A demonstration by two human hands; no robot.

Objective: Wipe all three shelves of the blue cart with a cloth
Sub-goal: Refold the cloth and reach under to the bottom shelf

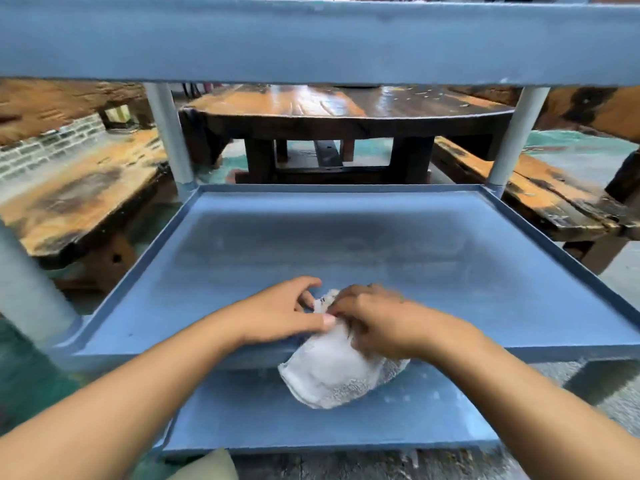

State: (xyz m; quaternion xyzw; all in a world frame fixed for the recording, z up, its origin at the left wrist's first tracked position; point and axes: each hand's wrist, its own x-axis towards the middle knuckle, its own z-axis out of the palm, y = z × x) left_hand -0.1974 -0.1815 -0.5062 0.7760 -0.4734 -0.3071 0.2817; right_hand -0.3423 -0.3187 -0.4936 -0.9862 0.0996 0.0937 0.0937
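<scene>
The white cloth (332, 375) lay across the near rim of the middle shelf (346, 244) of the blue cart. Its long axis ran from far to near: the narrow bunched end pointed into the shelf, and the wider loose end hung over the rim in front of the bottom shelf (277, 420). At the bunched end the left hand (280, 313) pinched the cloth, with the thumb pressed on it and the fingers curled above. The right hand (377, 323) lay on top of the cloth with its fingers curled round the fabric, though it was a little blurred. Above the middle shelf the edge of the top shelf (311, 43) crossed the whole view. Two pale posts (169, 136) stood at the far corners. Behind the middle shelf stood a dark wooden table (346, 112), with a wooden bench (79, 192) to its left and another bench (540, 192) to its right.
</scene>
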